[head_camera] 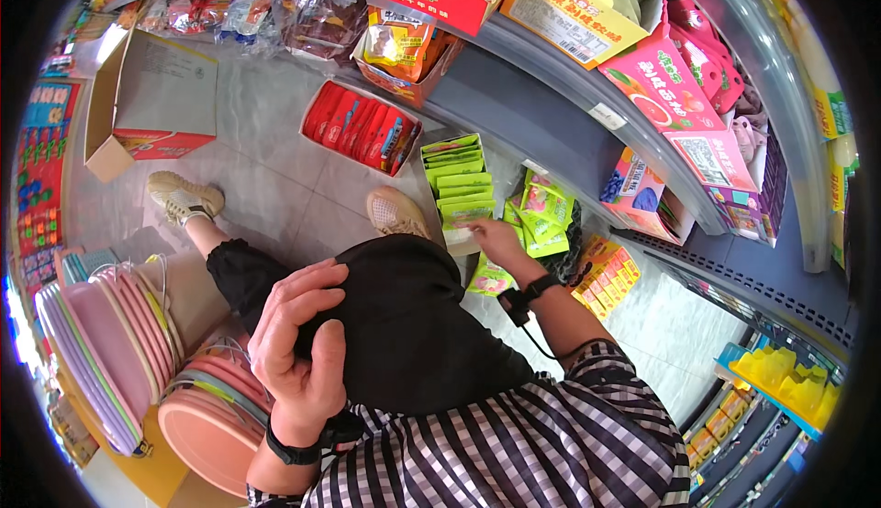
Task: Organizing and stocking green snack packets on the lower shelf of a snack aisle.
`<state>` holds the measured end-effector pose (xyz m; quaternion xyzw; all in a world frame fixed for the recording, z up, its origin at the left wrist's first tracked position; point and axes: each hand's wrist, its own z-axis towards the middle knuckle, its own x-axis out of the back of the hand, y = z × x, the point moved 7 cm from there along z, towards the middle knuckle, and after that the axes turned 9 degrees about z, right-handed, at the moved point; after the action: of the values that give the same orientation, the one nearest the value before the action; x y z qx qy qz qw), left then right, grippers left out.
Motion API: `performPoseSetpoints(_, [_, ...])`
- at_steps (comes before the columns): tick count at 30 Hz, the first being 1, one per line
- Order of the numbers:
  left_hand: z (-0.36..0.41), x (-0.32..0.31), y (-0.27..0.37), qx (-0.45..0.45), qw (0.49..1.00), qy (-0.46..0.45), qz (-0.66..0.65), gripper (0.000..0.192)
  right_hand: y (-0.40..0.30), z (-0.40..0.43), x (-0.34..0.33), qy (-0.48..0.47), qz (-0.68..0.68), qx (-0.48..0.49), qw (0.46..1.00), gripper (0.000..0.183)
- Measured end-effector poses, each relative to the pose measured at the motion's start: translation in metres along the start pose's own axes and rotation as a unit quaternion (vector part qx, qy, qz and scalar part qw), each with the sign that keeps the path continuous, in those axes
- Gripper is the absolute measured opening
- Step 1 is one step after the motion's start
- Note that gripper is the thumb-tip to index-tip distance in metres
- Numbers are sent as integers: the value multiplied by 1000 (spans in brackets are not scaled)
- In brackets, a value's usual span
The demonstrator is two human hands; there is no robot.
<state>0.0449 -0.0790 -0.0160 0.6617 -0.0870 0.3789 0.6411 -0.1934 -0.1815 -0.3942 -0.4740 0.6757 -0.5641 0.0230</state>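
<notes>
My right hand (494,238) is at the near end of a narrow carton of green snack packets (460,181) on the floor; its fingertips touch the packets or the carton's edge, and whether they pinch anything cannot be made out. Loose green packets (544,213) lie in a pile just right of the carton, partly on dark plastic. One more green packet (490,278) lies below my right wrist. Above my black-clad knee, my left hand (303,343) is raised with loosely curled fingers and holds nothing. A carton of red packets (361,126) stands beyond the green one.
A shelf (523,105) with snack boxes runs along the right. An opened cardboard box (165,95) stands at the upper left. Stacked plastic basins (110,363) are at the lower left. An orange-yellow box (606,277) lies near my right forearm. My shoes rest on the tiled floor.
</notes>
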Motion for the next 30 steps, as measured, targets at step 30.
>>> performPoseSetpoints(30, [6,-3,5,-8,1000,14,17,18,186,-10,128,270,13,-492,828,66])
